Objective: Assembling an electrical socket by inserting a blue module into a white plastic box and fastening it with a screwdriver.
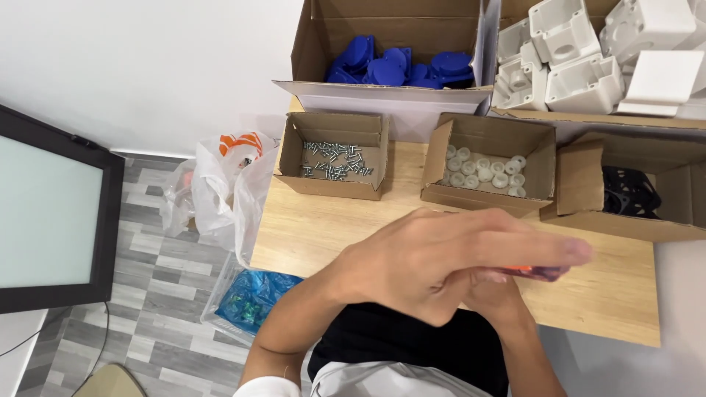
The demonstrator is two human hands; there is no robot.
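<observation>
I see the left hand (pixel 434 261) laid flat, fingers extended, across the right hand (pixel 500 294), whose grip I cannot tell, with a small red object (pixel 533 272) showing beneath. Behind on the wooden table (pixel 316 235): open cardboard boxes of screws (pixel 334 162), white caps (pixel 485 170), blue parts (pixel 401 68).

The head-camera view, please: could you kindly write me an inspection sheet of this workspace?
Surface: wooden table, bare at the near edge.
Job's things: small red-orange object, mostly hidden.
Clutter: boxes of screws, white round parts, blue parts, white housings, black parts.
Grippers: left hand over right hand; right holds the object.
Cables: thin one on floor.
Surroundings: dark screen, plastic bag, blue bag in bin.
</observation>
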